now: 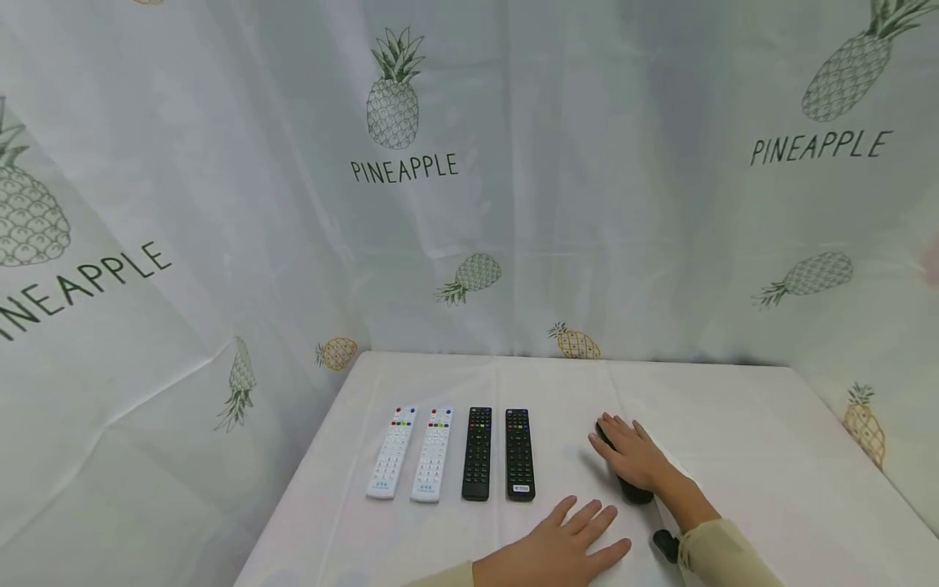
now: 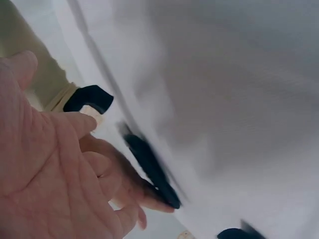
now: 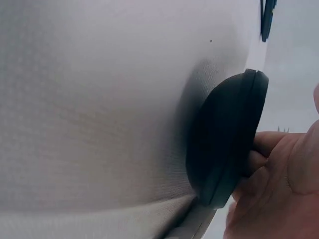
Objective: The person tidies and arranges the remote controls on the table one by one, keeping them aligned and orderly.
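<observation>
Right hand (image 1: 637, 456) clamped on black plastic remote (image 3: 227, 137), lying flat for pickup; left hand (image 1: 568, 545) spread flat on white-clothed counter (image 1: 734, 424), bracing.

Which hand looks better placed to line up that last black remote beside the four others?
The right hand: its fingers already grip the black remote. The left hand lies flat on the table, holding nothing.
</observation>
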`<state>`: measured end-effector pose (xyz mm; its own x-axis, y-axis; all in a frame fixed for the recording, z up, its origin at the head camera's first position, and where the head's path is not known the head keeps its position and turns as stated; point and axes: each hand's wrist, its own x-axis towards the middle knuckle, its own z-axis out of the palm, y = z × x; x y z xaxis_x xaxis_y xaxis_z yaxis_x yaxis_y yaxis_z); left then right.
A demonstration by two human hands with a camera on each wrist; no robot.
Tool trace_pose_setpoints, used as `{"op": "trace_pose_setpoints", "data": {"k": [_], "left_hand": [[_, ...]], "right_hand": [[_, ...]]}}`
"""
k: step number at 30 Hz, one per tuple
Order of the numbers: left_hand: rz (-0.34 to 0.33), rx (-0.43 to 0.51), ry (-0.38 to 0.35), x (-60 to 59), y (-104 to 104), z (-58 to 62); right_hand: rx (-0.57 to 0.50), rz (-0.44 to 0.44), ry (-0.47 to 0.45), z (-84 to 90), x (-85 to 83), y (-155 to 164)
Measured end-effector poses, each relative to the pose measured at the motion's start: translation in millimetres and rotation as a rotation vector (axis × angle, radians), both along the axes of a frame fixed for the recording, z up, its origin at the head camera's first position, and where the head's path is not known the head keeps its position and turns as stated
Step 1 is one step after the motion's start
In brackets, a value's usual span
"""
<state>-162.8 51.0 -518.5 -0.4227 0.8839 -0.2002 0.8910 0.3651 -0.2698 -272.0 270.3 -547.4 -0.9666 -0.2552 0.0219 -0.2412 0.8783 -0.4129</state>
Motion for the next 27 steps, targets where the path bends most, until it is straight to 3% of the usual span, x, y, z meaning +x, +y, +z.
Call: {"op": "trace_pose_setpoints", "data": {"k": [6, 11, 18, 27], "left_hand": [[0.063, -0.025, 0.069, -10.3, 26.7, 1.1], [0.069, -0.029, 0.102, -17.6, 42.9, -1.6], [0.100, -0.051, 0.030, -23.3, 52.3, -4.9], [0.129, -0.017, 0.053, -28.7, 60.1, -15.1]], "right_hand": [[-0.041, 0.007, -0.032, 4.5, -0.7, 2.4], [-0.051, 0.017, -0.059, 6.0, 1.2, 3.2], [-0.053, 0.015, -0.090, 5.1, 3.1, -2.4], [-0.036, 0.011, -0.091, 4.8, 3.6, -7.4]]}}
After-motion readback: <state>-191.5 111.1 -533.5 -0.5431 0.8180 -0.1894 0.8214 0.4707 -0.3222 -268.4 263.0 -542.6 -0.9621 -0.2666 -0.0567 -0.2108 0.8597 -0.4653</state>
